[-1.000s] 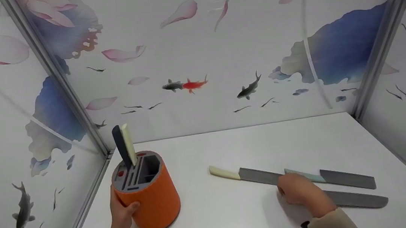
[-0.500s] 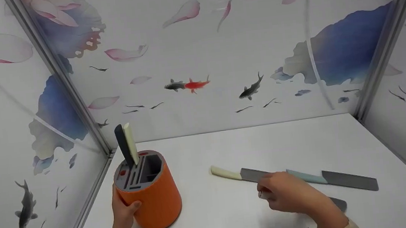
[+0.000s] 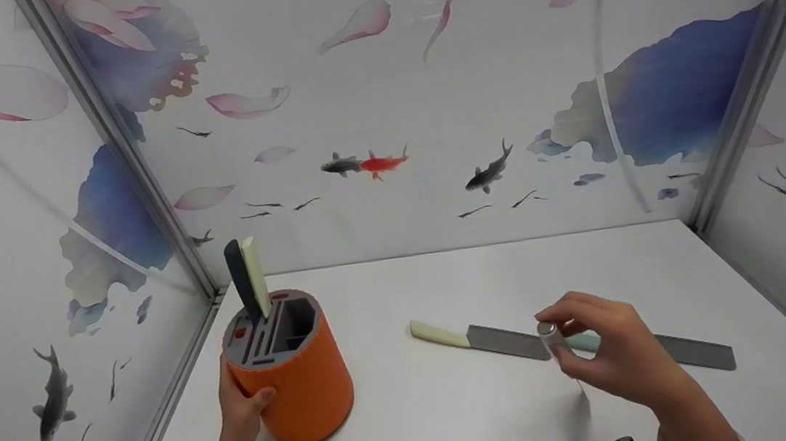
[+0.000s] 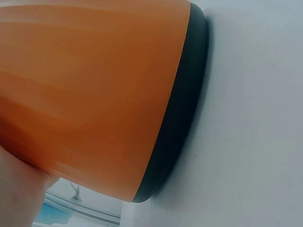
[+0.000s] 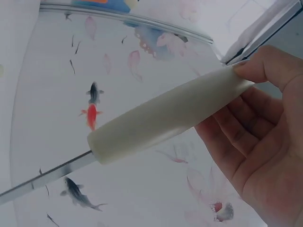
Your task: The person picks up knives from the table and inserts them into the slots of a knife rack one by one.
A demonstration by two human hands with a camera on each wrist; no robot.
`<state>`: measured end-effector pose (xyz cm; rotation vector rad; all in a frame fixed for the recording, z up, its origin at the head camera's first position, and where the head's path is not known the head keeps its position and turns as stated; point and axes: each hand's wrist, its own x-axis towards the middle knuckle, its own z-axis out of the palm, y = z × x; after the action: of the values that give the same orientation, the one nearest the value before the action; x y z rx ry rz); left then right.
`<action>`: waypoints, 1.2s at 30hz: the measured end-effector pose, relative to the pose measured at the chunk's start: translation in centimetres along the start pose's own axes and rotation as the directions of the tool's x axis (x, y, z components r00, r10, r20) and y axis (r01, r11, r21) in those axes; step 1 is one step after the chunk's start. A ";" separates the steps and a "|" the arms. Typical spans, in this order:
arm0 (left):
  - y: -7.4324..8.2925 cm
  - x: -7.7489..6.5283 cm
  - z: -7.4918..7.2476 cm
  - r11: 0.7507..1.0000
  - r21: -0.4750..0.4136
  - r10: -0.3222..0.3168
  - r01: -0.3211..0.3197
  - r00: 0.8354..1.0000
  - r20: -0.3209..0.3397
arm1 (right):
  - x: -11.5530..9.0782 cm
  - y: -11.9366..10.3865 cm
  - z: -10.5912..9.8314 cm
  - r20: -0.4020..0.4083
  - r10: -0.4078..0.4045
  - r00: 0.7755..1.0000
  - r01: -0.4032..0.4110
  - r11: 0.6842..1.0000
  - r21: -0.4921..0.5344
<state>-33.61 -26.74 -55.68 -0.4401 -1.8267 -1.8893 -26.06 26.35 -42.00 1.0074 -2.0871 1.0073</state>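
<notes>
My left hand (image 3: 241, 408) grips the side of an orange knife block (image 3: 313, 397), thumb on its front. The block stands on the table, its dark base (image 4: 182, 109) showing in the left wrist view. In its slots stand two knives, one with a dark handle (image 3: 240, 277) and one with a cream handle (image 3: 257, 282). My right hand (image 3: 622, 350) pinches a kitchen knife by the butt of its pale handle (image 5: 165, 118), thumb against fingers. Its blade (image 5: 47, 177) points down over the table, seen nearly edge-on in the head view.
On the white table (image 3: 422, 429) lie a cream-handled knife (image 3: 508, 342) and, partly behind my right hand, a knife with a light blue handle and grey blade (image 3: 699, 351). Printed panels (image 3: 378, 215) close off the back and sides.
My right hand has lifted the knife nearest me off the table and turned it from lying flat to blade down. The left hand keeps its hold on the block.
</notes>
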 end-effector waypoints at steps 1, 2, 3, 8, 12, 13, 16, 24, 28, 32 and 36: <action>0.0 0.0 0.0 1.000 -0.004 0.000 0.000 1.000 -0.001 | 0.0 0.1 -0.2 -0.022 -0.005 1.000 0.005 1.000 0.007; 0.0 0.0 0.0 1.000 -0.010 0.000 0.000 1.000 -0.001 | -0.1 0.3 -0.3 -0.042 -0.005 0.999 0.006 1.000 0.015; 0.1 -0.1 0.1 1.000 -0.013 -0.001 0.001 1.000 -0.003 | -0.1 0.4 -0.5 -0.057 -0.004 0.998 0.005 1.000 0.020; 0.2 0.0 0.2 1.000 -0.015 0.001 -0.001 1.000 -0.004 | 0.0 0.3 -1.1 -0.122 0.022 0.992 -0.018 0.999 0.036; 0.4 -0.1 0.1 1.000 0.000 0.007 -0.007 1.000 -0.001 | 0.2 0.2 -1.2 -0.173 0.036 0.984 -0.016 0.993 0.115; 0.5 -0.1 0.1 1.000 0.000 0.011 -0.011 1.000 0.001 | 0.1 0.2 -1.1 -0.186 0.036 0.982 -0.009 0.990 0.144; 0.5 -0.1 0.1 0.999 0.004 0.033 -0.033 0.999 -0.013 | 0.0 0.5 -0.9 -0.221 0.032 0.975 0.017 0.976 0.216; 3.0 1.2 1.3 0.945 0.127 0.324 -0.301 0.913 -0.246 | 0.1 0.5 -0.5 -0.263 0.060 0.963 0.028 0.947 0.321; 5.7 2.0 2.7 0.858 0.204 0.514 -0.472 0.796 -0.320 | 0.2 0.1 -0.3 -0.265 0.065 0.962 0.031 0.939 0.344; 7.9 2.3 4.5 0.789 0.302 0.614 -0.535 0.705 -0.355 | 0.2 -0.3 0.0 -0.254 0.072 0.964 0.027 0.931 0.364; 9.6 2.1 6.5 0.755 0.383 0.652 -0.532 0.673 -0.349 | 0.1 -0.7 0.2 -0.237 0.096 0.967 -0.006 0.936 0.351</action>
<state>-30.80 -20.52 -46.04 -0.3902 -1.3384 -1.1542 -25.57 25.84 -41.74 0.9358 -1.7704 1.4885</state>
